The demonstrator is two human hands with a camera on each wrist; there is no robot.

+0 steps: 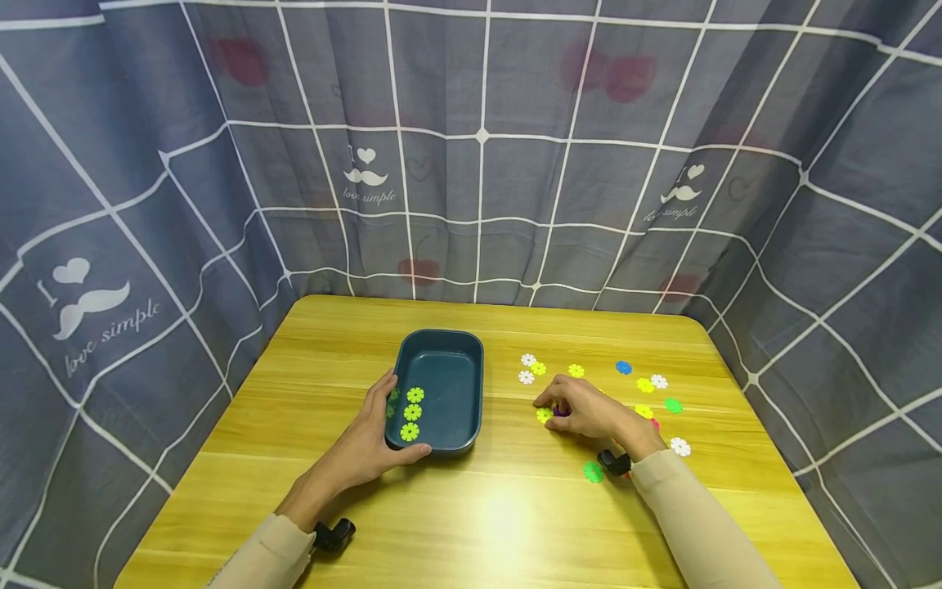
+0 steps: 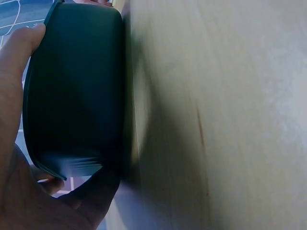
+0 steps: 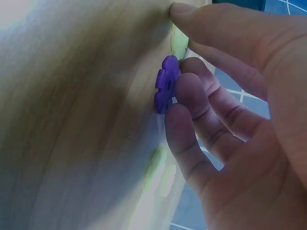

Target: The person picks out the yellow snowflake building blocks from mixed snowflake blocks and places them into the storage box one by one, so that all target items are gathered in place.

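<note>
My left hand (image 1: 364,446) grips a dark blue-green plastic tray (image 1: 464,384) at its near left corner, thumb along the near wall and fingers at the left side. Inside, along that side, lie several yellow-green snowflake discs (image 1: 412,412). On the right, my right hand (image 1: 592,409) bends low to the tabletop, thumb and index fingertips on either side of a yellow snowflake disc (image 1: 544,415). A purple snowflake disc (image 3: 167,85) is right at the other curled fingertips, partly under the hand in the head view. The left wrist view shows the tray's outer wall (image 2: 72,86) close up.
Scattered around the right hand are loose discs: white (image 1: 526,377), yellow (image 1: 576,370), blue (image 1: 623,367), green (image 1: 673,406) and others. A green disc (image 1: 592,472) lies near the right wrist. A checked curtain (image 1: 471,180) surrounds the wooden table (image 1: 331,343).
</note>
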